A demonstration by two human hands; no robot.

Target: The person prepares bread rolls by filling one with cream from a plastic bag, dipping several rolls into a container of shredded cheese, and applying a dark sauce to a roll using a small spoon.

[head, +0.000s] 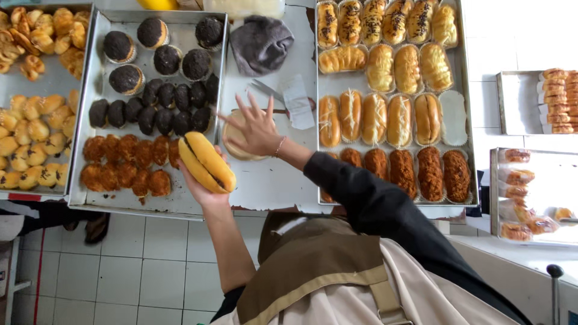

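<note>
Brown canvas apron [313, 265] lowest; left hand [201, 189] cups a yellow split oblong bun [206, 162]. At one o'clock, right hand [259, 129] spreads wide, mid-reach over pale round paper liners [233, 143].

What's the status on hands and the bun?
Left hand holds a split yellow bun. Right hand open, fingers spread, above a stack of round paper liners. Scissors lie just beyond, clear of both hands.
</note>
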